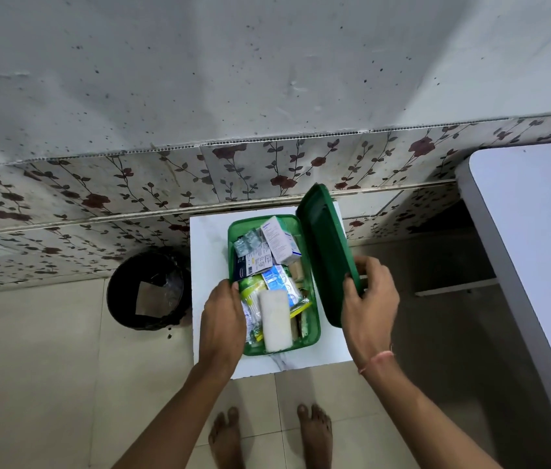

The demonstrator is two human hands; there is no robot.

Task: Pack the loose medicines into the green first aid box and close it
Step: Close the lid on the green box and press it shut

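Bare feet [270, 434] at bottom, on floor tiles. Left hand [221, 319] pressed flat against near-left wall of green first aid box [314, 336], probably to stop sliding; not closed around anything. Right hand [370, 292] pinching edge of green lid [326, 252], held tilted up just right of box, ready to swing over. Medicines [274, 265] already inside, between both hands; white roll [276, 321] standing high, may block lid. Little free room on white table [210, 231] beyond left hand. Black bin [150, 289] further left.
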